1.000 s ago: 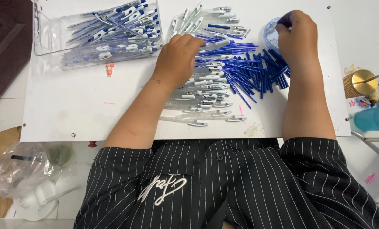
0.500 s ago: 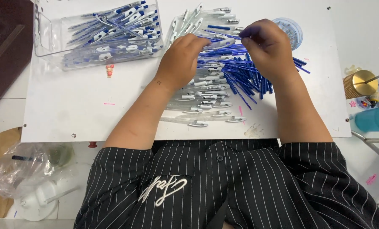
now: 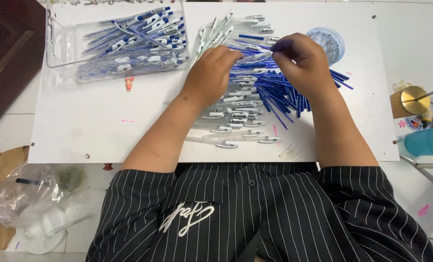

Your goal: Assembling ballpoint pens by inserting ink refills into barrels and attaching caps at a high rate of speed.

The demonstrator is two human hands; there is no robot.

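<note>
You've got everything sorted by stage on the white tabletop [image 3: 105, 126]: clear barrels [image 3: 236, 116] fanned under your left hand [image 3: 211, 77], blue refills [image 3: 279, 92] piled by your right hand [image 3: 304, 65], finished pens in the clear tray [image 3: 56, 46] up left, so each reach is short. Both grips look pinched together on one pen piece [image 3: 253, 57] held between them over the pile, though your fingers hide exactly where they touch. The small round tub [image 3: 330, 41] sits just past your right hand.
</note>
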